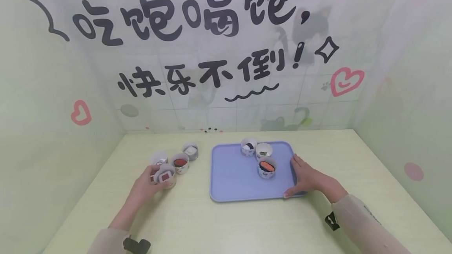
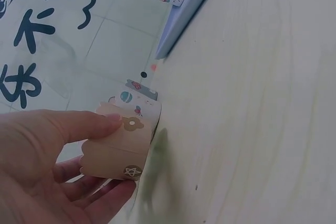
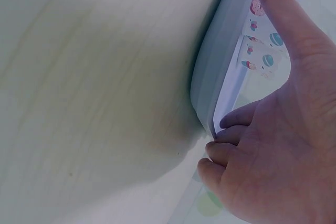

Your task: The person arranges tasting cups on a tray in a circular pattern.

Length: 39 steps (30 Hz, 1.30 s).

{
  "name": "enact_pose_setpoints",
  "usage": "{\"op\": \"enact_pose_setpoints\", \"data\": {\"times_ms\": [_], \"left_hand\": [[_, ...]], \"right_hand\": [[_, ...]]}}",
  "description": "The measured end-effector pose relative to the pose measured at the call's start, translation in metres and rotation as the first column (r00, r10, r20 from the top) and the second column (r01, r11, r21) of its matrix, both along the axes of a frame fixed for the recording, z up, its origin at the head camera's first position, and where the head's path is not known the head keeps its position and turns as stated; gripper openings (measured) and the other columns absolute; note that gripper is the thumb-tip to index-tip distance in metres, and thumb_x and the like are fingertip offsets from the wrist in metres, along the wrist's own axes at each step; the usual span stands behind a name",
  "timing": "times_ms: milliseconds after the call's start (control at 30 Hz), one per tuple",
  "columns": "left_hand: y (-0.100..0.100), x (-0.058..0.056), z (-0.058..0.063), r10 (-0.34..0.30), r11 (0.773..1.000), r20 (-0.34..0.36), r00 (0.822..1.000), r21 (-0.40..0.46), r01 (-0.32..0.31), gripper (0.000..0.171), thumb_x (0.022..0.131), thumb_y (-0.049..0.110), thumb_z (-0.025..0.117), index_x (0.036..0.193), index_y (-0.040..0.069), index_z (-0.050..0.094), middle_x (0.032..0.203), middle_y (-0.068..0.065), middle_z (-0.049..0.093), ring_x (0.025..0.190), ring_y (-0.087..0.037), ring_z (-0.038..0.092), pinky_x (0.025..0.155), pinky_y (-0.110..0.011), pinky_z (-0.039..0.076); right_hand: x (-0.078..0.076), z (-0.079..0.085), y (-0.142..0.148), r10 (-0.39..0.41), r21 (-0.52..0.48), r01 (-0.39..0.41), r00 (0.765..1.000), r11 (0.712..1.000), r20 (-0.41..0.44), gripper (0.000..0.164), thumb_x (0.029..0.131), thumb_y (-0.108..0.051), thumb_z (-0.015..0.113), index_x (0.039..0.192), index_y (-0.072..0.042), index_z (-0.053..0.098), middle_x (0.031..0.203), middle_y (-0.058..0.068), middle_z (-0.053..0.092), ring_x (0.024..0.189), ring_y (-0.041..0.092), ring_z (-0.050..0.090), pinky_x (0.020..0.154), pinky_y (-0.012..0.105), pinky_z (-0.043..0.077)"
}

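My left hand [image 1: 143, 185] grips a small brown paper baking cup [image 2: 118, 148], thumb on one side and fingers on the other. In the head view this cup [image 1: 169, 183] holds a white piece with a red square on top. Behind my fingers, part of another cup with a similar piece shows. My right hand [image 1: 310, 179] lies spread along the right edge of a blue tray [image 1: 233, 179], its thumb at the near corner. On the tray stand a cup with an orange-topped sushi piece [image 1: 267, 166], one with a white-and-black piece [image 1: 248, 147] and one with a greenish filling [image 1: 263, 153].
Beside my left hand stand a cup with a red-topped piece [image 1: 180, 163], a cup with a white piece [image 1: 190, 151] and a pale cup [image 1: 159, 157]. The light wooden table [image 1: 226, 226] meets a printed backdrop [image 1: 226, 117] behind, with side walls left and right.
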State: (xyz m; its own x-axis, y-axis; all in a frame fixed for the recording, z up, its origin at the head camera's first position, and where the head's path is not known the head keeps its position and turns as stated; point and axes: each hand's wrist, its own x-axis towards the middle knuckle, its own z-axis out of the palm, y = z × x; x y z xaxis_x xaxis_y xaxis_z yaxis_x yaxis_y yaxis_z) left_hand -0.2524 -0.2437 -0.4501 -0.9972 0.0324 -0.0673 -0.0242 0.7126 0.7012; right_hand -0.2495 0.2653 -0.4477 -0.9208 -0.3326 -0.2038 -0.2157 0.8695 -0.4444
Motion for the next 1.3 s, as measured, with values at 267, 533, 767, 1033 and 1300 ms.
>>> {"op": "enact_pose_setpoints", "data": {"times_ms": [267, 533, 767, 1033, 1300], "left_hand": [[0.009, 0.004, 0.006, -0.035, 0.999, -0.039, 0.999, 0.014, 0.036, 0.074, 0.088, 0.026, 0.075, 0.141, -0.007, 0.037, 0.145, -0.033, 0.046, 0.13, -0.052, 0.049, 0.105, -0.06, 0.046], [0.018, 0.006, 0.01, -0.06, 0.998, -0.06, 0.996, 0.013, 0.061, 0.069, 0.088, 0.024, 0.075, 0.14, -0.005, 0.039, 0.144, -0.032, 0.048, 0.129, -0.051, 0.051, 0.104, -0.059, 0.047], [0.03, 0.008, 0.016, -0.075, 0.997, -0.074, 0.994, 0.017, 0.076, 0.067, 0.087, 0.023, 0.077, 0.136, -0.006, 0.043, 0.139, -0.03, 0.053, 0.125, -0.049, 0.055, 0.1, -0.056, 0.051], [0.043, 0.006, 0.014, -0.1, 0.993, -0.079, 0.992, 0.063, 0.105, 0.066, 0.086, 0.021, 0.079, 0.135, -0.006, 0.045, 0.139, -0.027, 0.054, 0.127, -0.047, 0.055, 0.102, -0.055, 0.051], [0.061, 0.0, 0.011, -0.129, 0.985, -0.115, 0.985, 0.097, 0.14, 0.065, 0.084, 0.02, 0.08, 0.135, -0.004, 0.046, 0.136, -0.024, 0.056, 0.122, -0.043, 0.057, 0.098, -0.049, 0.055]], "right_hand": [[0.0, 0.002, 0.0, -0.001, 0.001, 0.001, 1.0, 1.0, 0.004, 0.136, 0.066, -0.051, 0.089, 0.149, 0.021, 0.01, 0.157, 0.043, 0.004, 0.146, 0.058, 0.01, 0.119, 0.066, 0.02], [-0.001, 0.001, 0.001, 0.011, -0.004, -0.011, 1.0, 1.0, -0.007, 0.135, 0.066, -0.051, 0.089, 0.148, 0.022, 0.01, 0.157, 0.044, 0.004, 0.147, 0.058, 0.01, 0.12, 0.066, 0.019], [-0.001, 0.0, 0.001, 0.011, -0.002, -0.011, 1.0, 1.0, -0.007, 0.135, 0.066, -0.051, 0.089, 0.148, 0.022, 0.01, 0.157, 0.044, 0.004, 0.147, 0.057, 0.01, 0.12, 0.066, 0.019], [0.001, 0.001, 0.0, 0.006, -0.002, -0.006, 1.0, 1.0, -0.007, 0.135, 0.066, -0.05, 0.089, 0.148, 0.022, 0.011, 0.157, 0.044, 0.004, 0.146, 0.058, 0.011, 0.12, 0.066, 0.02], [0.001, 0.001, -0.001, 0.0, -0.002, 0.0, 1.0, 1.0, 0.004, 0.135, 0.066, -0.051, 0.089, 0.149, 0.021, 0.01, 0.157, 0.043, 0.003, 0.147, 0.058, 0.01, 0.12, 0.066, 0.019]]}}
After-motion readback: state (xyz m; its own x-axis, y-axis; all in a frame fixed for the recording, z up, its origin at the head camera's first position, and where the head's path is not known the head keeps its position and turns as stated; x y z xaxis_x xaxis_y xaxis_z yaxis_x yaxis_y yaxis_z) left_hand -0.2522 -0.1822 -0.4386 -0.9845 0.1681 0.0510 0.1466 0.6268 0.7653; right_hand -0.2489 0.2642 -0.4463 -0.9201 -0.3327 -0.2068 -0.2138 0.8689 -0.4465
